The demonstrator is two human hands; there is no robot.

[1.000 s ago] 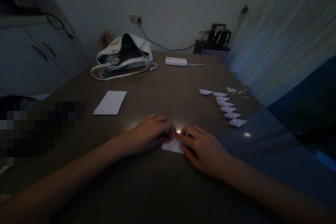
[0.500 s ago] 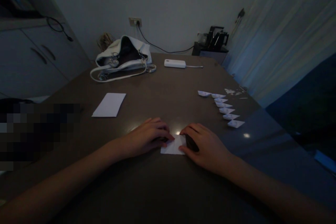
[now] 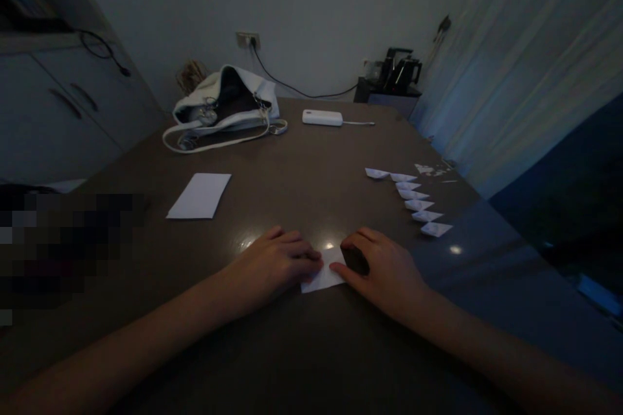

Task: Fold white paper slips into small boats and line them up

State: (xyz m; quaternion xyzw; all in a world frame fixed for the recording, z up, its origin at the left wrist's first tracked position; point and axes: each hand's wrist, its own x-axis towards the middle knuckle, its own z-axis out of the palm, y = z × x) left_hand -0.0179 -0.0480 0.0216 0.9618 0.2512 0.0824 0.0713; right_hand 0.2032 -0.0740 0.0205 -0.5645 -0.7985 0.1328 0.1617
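A small white sheet of paper point(image 3: 325, 277) lies on the table between my hands, slightly turned. My left hand point(image 3: 285, 257) is closed at the paper's left side, its fingertips and thumb gripping that edge and covering part of it. At the right side, the thumb of my right hand point(image 3: 377, 264) rests on the paper while the index finger curls to its far right corner, leaving a gap between them. To the right stand several folded paper boats point(image 3: 437, 229) in a slanting row.
A stack of white paper point(image 3: 200, 196) lies at the left. Farther back are a white handbag point(image 3: 224, 104) and a white power bank point(image 3: 322, 118) with a short cable. Paper scraps point(image 3: 431, 170) lie by the right edge of the brown table point(image 3: 302, 168).
The paper has turned a little, its near left corner coming closer to me. My left fingers have closed in on its edge, and my right thumb has slid inward over it.
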